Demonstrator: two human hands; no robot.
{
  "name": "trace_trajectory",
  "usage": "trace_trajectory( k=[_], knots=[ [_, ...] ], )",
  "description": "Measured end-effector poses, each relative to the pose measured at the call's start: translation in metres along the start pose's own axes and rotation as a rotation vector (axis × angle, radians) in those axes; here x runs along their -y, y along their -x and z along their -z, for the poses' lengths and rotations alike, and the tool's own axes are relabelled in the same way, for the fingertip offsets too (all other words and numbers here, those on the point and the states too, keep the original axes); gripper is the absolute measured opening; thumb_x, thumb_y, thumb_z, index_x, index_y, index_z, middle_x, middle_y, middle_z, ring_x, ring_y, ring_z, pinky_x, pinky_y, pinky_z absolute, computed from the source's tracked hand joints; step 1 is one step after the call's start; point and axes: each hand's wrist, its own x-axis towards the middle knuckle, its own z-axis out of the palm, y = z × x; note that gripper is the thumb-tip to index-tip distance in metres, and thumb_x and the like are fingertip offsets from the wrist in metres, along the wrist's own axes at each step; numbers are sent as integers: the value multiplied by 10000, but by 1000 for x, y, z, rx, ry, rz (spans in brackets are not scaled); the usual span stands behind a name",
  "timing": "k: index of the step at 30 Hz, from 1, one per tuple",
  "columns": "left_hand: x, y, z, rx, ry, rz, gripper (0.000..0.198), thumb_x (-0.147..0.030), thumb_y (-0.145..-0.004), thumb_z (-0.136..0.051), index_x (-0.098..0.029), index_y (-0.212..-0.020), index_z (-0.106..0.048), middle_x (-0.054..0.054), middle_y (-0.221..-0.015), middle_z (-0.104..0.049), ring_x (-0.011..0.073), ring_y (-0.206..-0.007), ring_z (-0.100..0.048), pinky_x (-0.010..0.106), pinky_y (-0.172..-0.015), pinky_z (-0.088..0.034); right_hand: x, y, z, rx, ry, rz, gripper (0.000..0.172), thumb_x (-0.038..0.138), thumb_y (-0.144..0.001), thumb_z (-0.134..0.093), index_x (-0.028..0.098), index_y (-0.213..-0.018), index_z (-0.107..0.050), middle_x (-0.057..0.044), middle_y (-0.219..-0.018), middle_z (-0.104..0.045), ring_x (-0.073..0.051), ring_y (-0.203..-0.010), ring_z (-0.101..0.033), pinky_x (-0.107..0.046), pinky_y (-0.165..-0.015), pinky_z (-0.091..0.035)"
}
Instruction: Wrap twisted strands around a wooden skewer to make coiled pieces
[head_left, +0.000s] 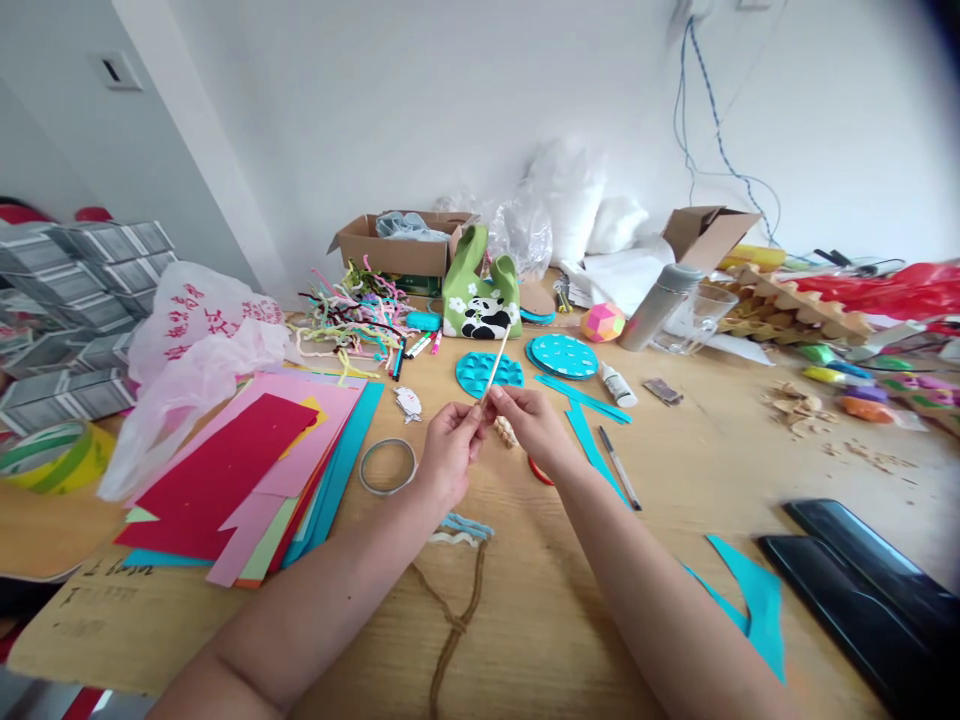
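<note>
Your left hand (448,450) and your right hand (536,420) meet above the middle of the desk (675,470), and both are closed in a fine pinch on the lower end of a thin wooden stick (496,363). The fingertips of the two hands touch each other around it. The stick slants up and to the right from your fingers, and its free end stands in front of the green panda bag (480,295). Just under your right hand lies a small pale twisted piece (507,432), and a bit of something red (537,470) shows below your right wrist; you cannot tell what it is.

Behind the stick lie two teal discs, one (469,372) right beneath it and the other (562,356) just to its right. Teal paper strips (581,400) run from there past your right wrist, beside a pen (619,480) and a white glue tube (617,384). To the left of your left hand a ring of clear tape (387,466) lies flat, near a stack of coloured paper sheets (255,470). A brown braided cord (457,620) lies between your forearms. Farther back are a tangle of pipe cleaners (352,315) and a cardboard box (401,245). Dark trays (862,590) sit at the right edge
</note>
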Motion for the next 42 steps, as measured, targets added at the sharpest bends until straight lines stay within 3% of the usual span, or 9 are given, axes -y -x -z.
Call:
trace_trajectory(
  k=[9,19,25,30,36,42],
  knots=[
    [-2,-1,2,69,64,90,368,-385,-640,-761,-160,-654,-470,-55,-552,-500,7,-352,-320,172,-352,-143,2,1,6,80,-23,-26,396,550,-821,-563,166,-726,-597,-33,-662,-626,-161,-657,-562,-278,-630,-425],
    [2,-1,4,76,-25,58,349,-388,-648,-759,-162,-688,-495,-37,-567,-548,20,-374,-360,171,-361,-145,3,0,4,-5,182,-38,395,517,-827,-549,174,-631,-529,-10,-570,-561,-117,-527,-445,-243,-495,-328],
    [7,-1,2,29,-78,-11,334,-386,-653,-753,-160,-680,-508,-46,-535,-525,19,-387,-327,172,-385,-170,-4,-1,0,-55,276,-38,409,489,-813,-550,183,-555,-467,12,-502,-484,-98,-473,-386,-231,-440,-283],
    [9,-2,3,-48,-96,9,307,-350,-661,-738,-160,-635,-498,-52,-509,-480,28,-408,-334,175,-399,-170,-10,-1,-8,-183,362,-31,402,464,-810,-547,189,-533,-452,5,-490,-479,-104,-472,-387,-240,-444,-275],
    [5,-4,5,-20,-46,29,292,-343,-669,-717,-163,-639,-489,-46,-534,-495,23,-393,-313,181,-381,-152,-9,-2,-2,27,58,-38,474,581,-859,-457,165,-667,-576,-46,-635,-618,-157,-625,-562,-273,-605,-431],
    [9,-5,6,25,-55,18,315,-370,-667,-726,-161,-646,-491,-43,-544,-502,21,-395,-311,180,-379,-153,-12,-2,0,17,129,-57,433,565,-829,-525,173,-644,-535,-29,-579,-603,-125,-521,-474,-248,-507,-348]
  ],
)
